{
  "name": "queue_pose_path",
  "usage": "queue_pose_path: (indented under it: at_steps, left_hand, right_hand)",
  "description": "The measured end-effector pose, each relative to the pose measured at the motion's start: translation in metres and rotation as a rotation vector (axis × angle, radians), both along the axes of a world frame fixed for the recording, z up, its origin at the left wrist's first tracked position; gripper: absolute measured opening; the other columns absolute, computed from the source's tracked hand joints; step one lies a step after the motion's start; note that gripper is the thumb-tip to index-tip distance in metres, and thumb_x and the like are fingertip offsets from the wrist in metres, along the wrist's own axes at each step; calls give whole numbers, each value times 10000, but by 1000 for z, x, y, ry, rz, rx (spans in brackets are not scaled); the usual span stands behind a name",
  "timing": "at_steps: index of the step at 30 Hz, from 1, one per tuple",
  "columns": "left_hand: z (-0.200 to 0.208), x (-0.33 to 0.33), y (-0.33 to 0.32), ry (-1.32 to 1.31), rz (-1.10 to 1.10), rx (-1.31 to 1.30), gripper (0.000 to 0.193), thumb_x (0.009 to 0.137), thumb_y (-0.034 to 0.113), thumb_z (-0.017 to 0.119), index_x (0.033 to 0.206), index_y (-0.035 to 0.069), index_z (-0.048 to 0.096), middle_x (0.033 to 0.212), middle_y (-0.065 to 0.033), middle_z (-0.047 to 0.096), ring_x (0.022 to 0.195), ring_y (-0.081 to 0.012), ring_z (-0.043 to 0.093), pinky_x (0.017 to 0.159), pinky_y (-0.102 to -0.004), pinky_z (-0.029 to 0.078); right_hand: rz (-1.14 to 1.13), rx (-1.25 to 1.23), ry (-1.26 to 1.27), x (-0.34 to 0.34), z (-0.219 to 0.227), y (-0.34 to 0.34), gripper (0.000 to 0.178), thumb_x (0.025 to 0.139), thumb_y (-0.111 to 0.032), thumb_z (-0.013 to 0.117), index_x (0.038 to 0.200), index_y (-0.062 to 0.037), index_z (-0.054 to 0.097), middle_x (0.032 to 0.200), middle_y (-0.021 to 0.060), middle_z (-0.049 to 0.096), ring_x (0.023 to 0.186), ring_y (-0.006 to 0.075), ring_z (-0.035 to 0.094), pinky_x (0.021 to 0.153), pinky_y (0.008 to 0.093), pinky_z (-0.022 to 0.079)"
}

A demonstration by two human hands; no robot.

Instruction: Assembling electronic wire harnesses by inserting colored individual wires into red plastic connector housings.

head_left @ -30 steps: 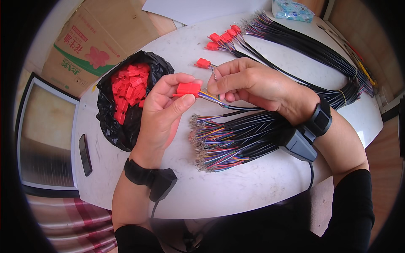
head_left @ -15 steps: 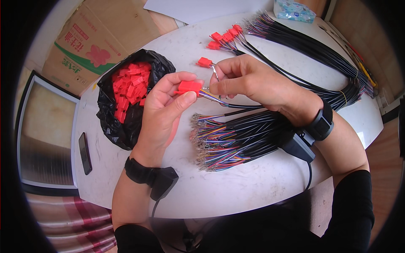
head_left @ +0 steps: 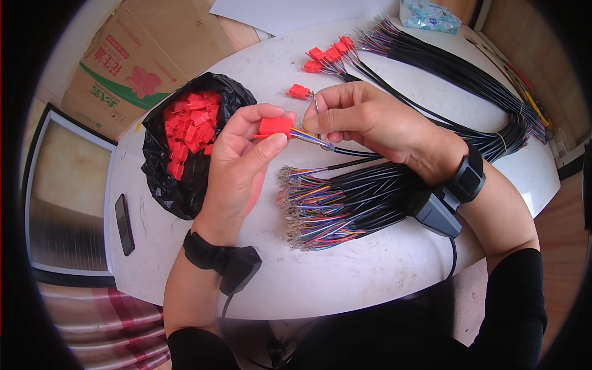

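A red plastic connector housing (head_left: 275,127) is pinched between the thumb and fingers of my left hand (head_left: 237,148). Thin coloured wires (head_left: 311,139) run out of its right side into a black-sheathed cable (head_left: 357,154). Just right of the housing, the thumb and forefinger of my right hand (head_left: 361,120) are closed on a thin wire with a metal end, partly hidden by the fingertips. Beyond these fingers lies another red connector (head_left: 298,92) with wires attached. Below my right hand spreads a bundle of black cables (head_left: 376,197) with bare coloured wire ends.
A black plastic bag (head_left: 169,197) full of red housings (head_left: 194,120) stands at the left, near a phone (head_left: 124,225). Several finished-looking red connectors (head_left: 330,55) and a second cable bundle (head_left: 444,68) lie at the back. A tissue pack (head_left: 430,16) sits at the far edge.
My right hand has drawn slightly to the right, away from the housing, widening the gap between them. My left hand keeps the housing in nearly the same place.
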State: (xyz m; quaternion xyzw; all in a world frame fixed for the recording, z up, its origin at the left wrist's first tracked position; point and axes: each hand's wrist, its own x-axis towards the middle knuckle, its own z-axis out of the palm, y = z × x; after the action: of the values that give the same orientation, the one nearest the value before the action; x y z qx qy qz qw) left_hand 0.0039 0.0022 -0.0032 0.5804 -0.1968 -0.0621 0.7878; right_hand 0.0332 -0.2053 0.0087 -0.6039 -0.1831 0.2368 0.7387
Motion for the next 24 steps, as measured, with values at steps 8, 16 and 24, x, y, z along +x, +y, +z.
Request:
queue_pose_path:
  at_steps: [8, 16, 24]
  left_hand:
    - [3, -1, 1, 43, -2, 31, 316, 855, 31, 604, 1156, -8, 515, 1110, -128, 591, 1044, -157, 552, 947, -305, 416]
    - [4, 0, 2, 22, 20, 81, 312, 856, 41, 605, 1151, -20, 523, 1090, -133, 598, 1023, -162, 565, 946, -331, 433]
    - [2, 0, 1, 51, -1, 51, 311, 854, 31, 599, 1152, -18, 523, 1082, -133, 599, 1014, -162, 564, 952, -345, 431]
  right_hand:
    - [34, -59, -185, -1, -2, 2, 89, 842, -96, 633, 845, -8, 639, 740, -2, 605, 663, 51, 522, 621, 186, 412]
    - [-38, -223, -370, -4, 1, 3, 106, 870, -93, 609, 834, 7, 612, 716, -12, 581, 664, 25, 497, 627, 185, 403]
    - [2, -183, -291, -3, -1, 3, 110, 872, -97, 602, 838, 7, 614, 718, -13, 577, 678, 34, 498, 640, 191, 406]
